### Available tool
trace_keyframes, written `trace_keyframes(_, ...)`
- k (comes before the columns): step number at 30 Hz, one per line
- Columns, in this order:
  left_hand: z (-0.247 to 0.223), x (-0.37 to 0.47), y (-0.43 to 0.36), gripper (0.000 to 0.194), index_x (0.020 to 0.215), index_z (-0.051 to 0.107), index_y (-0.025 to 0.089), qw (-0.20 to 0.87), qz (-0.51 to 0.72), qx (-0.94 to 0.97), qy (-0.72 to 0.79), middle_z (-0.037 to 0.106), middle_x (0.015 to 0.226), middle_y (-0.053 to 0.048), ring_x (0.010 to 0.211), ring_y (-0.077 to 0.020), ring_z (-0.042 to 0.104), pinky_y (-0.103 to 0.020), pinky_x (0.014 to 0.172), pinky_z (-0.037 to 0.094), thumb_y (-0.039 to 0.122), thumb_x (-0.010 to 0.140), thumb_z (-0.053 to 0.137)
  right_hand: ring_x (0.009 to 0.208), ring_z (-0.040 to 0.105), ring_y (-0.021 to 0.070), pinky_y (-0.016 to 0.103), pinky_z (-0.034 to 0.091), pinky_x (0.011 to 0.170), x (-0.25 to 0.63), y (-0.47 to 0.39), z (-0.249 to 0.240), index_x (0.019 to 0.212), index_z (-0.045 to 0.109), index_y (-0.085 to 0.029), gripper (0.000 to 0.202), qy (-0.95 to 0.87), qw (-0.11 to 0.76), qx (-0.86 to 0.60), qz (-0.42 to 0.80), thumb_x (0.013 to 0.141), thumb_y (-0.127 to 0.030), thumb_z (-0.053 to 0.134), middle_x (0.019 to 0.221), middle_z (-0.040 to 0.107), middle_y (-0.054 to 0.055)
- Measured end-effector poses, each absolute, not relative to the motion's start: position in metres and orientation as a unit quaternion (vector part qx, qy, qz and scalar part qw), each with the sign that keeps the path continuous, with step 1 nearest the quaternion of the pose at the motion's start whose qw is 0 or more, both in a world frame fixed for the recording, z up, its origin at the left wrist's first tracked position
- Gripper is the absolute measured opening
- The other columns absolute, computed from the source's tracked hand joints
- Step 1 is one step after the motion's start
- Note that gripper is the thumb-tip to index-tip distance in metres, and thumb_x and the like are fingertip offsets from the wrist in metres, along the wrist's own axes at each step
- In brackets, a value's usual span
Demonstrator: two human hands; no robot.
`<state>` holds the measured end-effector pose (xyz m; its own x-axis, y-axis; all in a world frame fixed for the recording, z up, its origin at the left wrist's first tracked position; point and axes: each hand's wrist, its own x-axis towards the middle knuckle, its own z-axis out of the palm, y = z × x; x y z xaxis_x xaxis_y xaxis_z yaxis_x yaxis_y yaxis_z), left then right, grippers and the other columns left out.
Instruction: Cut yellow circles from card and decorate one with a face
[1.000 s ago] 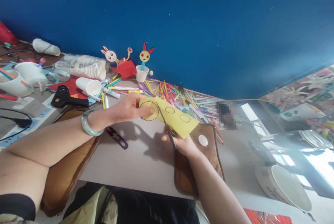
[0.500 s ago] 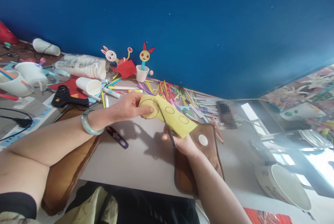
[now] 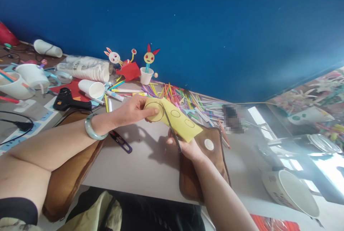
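My left hand (image 3: 135, 110) pinches a piece of yellow paper (image 3: 180, 119) at its left end, the thumb lying on a large drawn circle. Two smaller ovals are drawn on the paper's right part. From below, my right hand (image 3: 185, 146) grips dark scissors (image 3: 174, 133), whose blades meet the paper along the right side of the large circle. The paper hides most of the right fingers and the scissors' handles. Purple thread snips (image 3: 121, 142) lie on the table below my left wrist.
A black glue gun (image 3: 70, 101), paper cups (image 3: 92, 88) and pens lie at left. Colourful sticks (image 3: 174, 93) spread along the blue wall. Two rabbit-faced paper figures (image 3: 149, 58) stand behind. A brown pouch (image 3: 192, 180) lies under my right arm; a white bowl (image 3: 291, 191) stands right.
The paper and my left hand have shifted very slightly to the right. My right hand and the scissors look almost the same.
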<state>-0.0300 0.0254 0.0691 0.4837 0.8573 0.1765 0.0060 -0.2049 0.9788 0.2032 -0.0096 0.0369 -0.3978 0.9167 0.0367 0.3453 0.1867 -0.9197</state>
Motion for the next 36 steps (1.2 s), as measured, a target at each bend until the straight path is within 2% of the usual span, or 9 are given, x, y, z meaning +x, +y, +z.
trace_keyframes(8, 0.0692, -0.0297, 0.0244, 0.023, 0.076, 0.062, 0.013, 0.548, 0.374, 0.680, 0.313, 0.060, 0.067, -0.001, 0.060, -0.0091, 0.055, -0.018, 0.053, 0.045, 0.034, 0.085, 0.063, 0.059, 0.047, 0.0132, 0.026, 0.040, 0.052, 0.2060, -0.0105, 0.0384, 0.060, 0.052, -0.019, 0.051, -0.696, 0.281, -0.465, 0.469, 0.065, -0.065, 0.074, 0.057, 0.051, -0.001)
trace_keyframes(13, 0.0656, -0.0285, 0.0246, 0.022, 0.074, 0.059, 0.014, 0.525, 0.379, 0.693, 0.316, 0.057, 0.065, 0.001, 0.058, -0.0081, 0.051, -0.017, 0.051, 0.041, 0.032, 0.085, 0.063, 0.054, 0.045, 0.0121, 0.025, 0.040, 0.048, 0.2046, -0.0093, 0.0411, 0.060, 0.053, -0.018, 0.052, -0.701, 0.273, -0.460, 0.473, 0.063, -0.066, 0.074, 0.056, 0.054, 0.000)
trace_keyframes(21, 0.0616, -0.0305, 0.0264, 0.023, 0.078, 0.062, 0.013, 0.524, 0.368, 0.701, 0.314, 0.058, 0.067, 0.000, 0.060, -0.0088, 0.051, -0.018, 0.052, 0.041, 0.035, 0.087, 0.062, 0.054, 0.042, 0.0116, 0.026, 0.034, 0.049, 0.2059, -0.0069, 0.0403, 0.060, 0.050, -0.018, 0.056, -0.714, 0.255, -0.474, 0.449, 0.062, -0.069, 0.073, 0.055, 0.048, -0.001)
trace_keyframes(32, 0.0624, -0.0308, 0.0265, 0.019, 0.075, 0.061, 0.015, 0.507, 0.368, 0.707, 0.329, 0.058, 0.066, 0.000, 0.059, -0.0094, 0.052, -0.019, 0.053, 0.042, 0.031, 0.083, 0.064, 0.052, 0.039, 0.0111, 0.027, 0.035, 0.048, 0.2064, -0.0072, 0.0421, 0.057, 0.049, -0.019, 0.055, -0.710, 0.258, -0.450, 0.476, 0.063, -0.068, 0.074, 0.052, 0.046, -0.002)
trace_keyframes(36, 0.0615, -0.0309, 0.0264, 0.021, 0.077, 0.062, 0.015, 0.512, 0.374, 0.700, 0.328, 0.060, 0.067, 0.000, 0.059, -0.0095, 0.054, -0.019, 0.053, 0.043, 0.034, 0.084, 0.063, 0.052, 0.039, 0.0117, 0.027, 0.035, 0.048, 0.2077, -0.0067, 0.0397, 0.057, 0.051, -0.020, 0.057, -0.708, 0.258, -0.444, 0.485, 0.062, -0.072, 0.071, 0.052, 0.047, -0.001)
